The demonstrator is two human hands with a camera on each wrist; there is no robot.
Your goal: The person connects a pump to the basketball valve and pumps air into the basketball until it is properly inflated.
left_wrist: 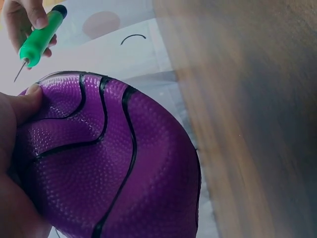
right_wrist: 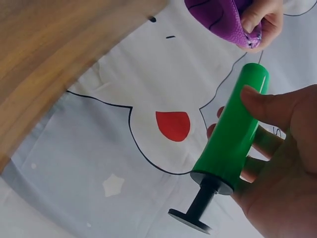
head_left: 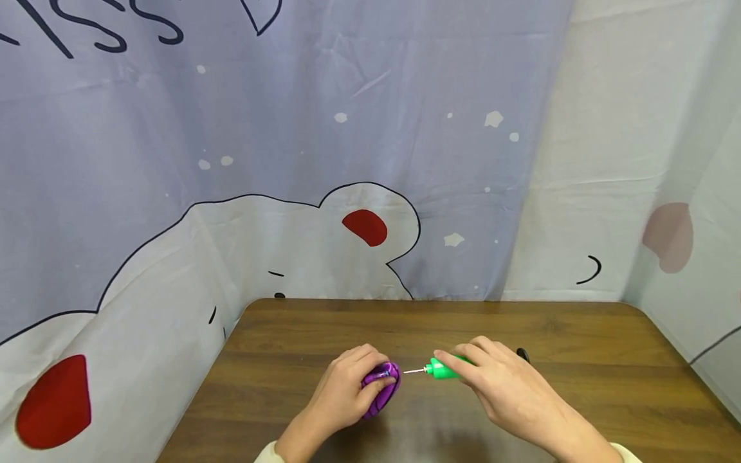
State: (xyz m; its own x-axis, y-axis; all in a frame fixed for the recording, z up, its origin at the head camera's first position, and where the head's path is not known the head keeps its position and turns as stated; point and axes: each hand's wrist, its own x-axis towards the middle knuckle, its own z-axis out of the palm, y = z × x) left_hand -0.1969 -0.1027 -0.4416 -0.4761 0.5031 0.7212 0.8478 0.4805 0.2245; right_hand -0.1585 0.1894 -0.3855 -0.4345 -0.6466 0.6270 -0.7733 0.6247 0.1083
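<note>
My left hand (head_left: pixel 350 386) grips a purple ball with black lines (left_wrist: pixel 99 148), like a small basketball, sunken and folded with little air in it. The thumb presses into its surface near one edge. My right hand (head_left: pixel 509 389) holds a green hand pump (right_wrist: pixel 230 134) with a black plunger handle (right_wrist: pixel 200 208), thumb on one side and fingers round the other. From the pump's front a thin metal needle (head_left: pixel 414 371) points left at the ball, with a small gap between tip and ball in the head view. Both hands are raised over the table.
The brown wooden table (head_left: pixel 289 334) lies under both hands, its far edge meeting a hanging cloth (head_left: pixel 451 161) printed with white shapes and red patches. More pale cloth (head_left: pixel 695 161) hangs on the right side.
</note>
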